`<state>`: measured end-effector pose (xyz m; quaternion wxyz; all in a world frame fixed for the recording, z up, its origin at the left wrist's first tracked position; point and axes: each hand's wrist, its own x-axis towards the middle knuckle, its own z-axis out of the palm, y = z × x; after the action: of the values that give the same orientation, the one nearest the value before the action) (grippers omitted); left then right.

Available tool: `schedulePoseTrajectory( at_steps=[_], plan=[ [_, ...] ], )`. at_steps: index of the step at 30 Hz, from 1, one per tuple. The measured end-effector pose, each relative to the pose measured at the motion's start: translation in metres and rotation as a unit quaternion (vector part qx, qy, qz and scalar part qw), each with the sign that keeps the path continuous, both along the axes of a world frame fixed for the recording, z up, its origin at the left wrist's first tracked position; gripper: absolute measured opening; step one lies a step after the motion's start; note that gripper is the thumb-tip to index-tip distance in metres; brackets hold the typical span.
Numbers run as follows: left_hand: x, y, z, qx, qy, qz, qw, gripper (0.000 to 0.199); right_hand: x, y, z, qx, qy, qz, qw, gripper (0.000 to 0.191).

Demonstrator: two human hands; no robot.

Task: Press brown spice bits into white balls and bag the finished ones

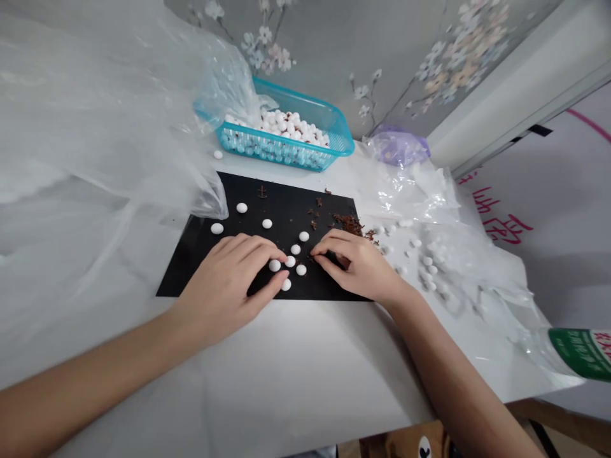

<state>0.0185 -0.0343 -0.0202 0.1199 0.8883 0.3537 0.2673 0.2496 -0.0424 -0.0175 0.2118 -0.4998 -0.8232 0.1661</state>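
Note:
Small white balls [301,270] lie in a loose group on a black mat [200,261]. Around them, my left hand [233,273] is closed with thumb and forefinger on either side of one white ball [274,266]. Another white ball [289,261] sits right at those fingertips. To the right of the group, my right hand [356,262] is in a pinch low over the mat. Something tiny and dark seems to be at its fingertips, too small to make out. Beyond that hand is a pile of small reddish-brown pieces [348,222].
A blue plastic basket [286,157] full of white balls stands behind the mat. Clear plastic sheeting [95,114] covers the left side. At right are a bag [405,191], scattered white balls [429,269] and a green-labelled bottle [577,353] on its side.

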Motion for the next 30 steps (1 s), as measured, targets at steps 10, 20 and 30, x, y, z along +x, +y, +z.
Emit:
schedulePoseTrajectory(
  at_steps=[10, 20, 30],
  plan=[
    [-0.017, 0.052, 0.01, 0.014, 0.077, 0.122, 0.989, 0.042, -0.005, -0.003, 0.001, 0.018, -0.019, 0.022, 0.999, 0.016],
    [-0.023, 0.065, 0.005, 0.008, 0.129, 0.13, 0.983, 0.033, -0.006, -0.005, 0.001, 0.008, -0.03, 0.032, 0.999, 0.018],
    [0.01, 0.002, 0.012, -0.223, -0.265, 0.106, 0.932, 0.018, -0.018, -0.012, -0.004, 0.106, 0.093, -0.067, 0.988, 0.007]
  ],
)
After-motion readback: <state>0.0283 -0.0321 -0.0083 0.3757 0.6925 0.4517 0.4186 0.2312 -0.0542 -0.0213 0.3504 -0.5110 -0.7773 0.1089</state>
